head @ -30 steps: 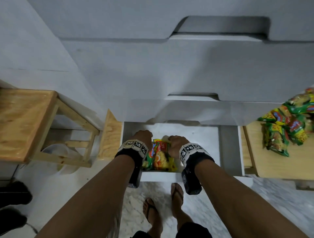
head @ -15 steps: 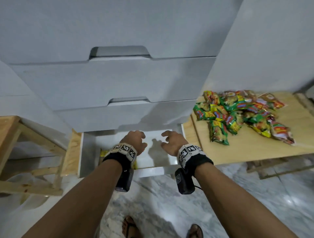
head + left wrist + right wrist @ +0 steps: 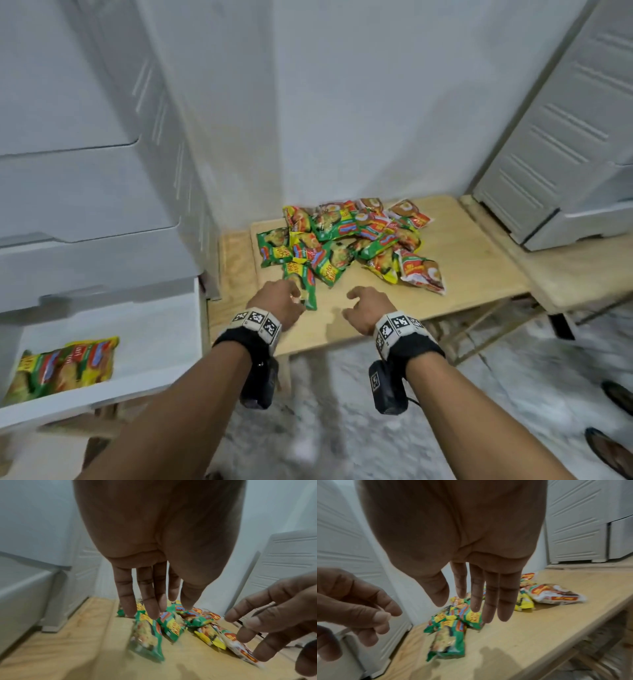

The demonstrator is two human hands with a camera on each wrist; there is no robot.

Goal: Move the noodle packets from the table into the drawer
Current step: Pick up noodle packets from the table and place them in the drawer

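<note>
Both hands are empty right now – the left hand [image 3: 279, 303] and the right hand [image 3: 368, 308] hang over the near part of the wooden table [image 3: 462, 260], fingers loose and a bit spread, nothing gripped. From the wrist views the palms face down at the tabletop and neither hand touches a packet.

The pile of noodle packets [image 3: 349, 240] sits on the far side of the table, up against the white wall. I can't get a solid count since they overlap, but it's well over ten, mostly green and red/yellow wrappers lying flat and pointing every which way. One green packet [image 3: 301, 284] sticks out of the pile on the side nearest the hands – its long axis runs roughly from the pile toward the person, near end by the left hand's fingertips. A white-and-red packet [image 3: 421, 274] lies at the pile's right edge, long axis slanting toward the table's right front.

Left of the table, the bottom drawer [image 3: 102, 387] of the grey cabinet stands pulled out. Inside are stacked packets [image 3: 61, 366] at its left end, long axis along the drawer front – looks like three, hard to be sure.
</note>
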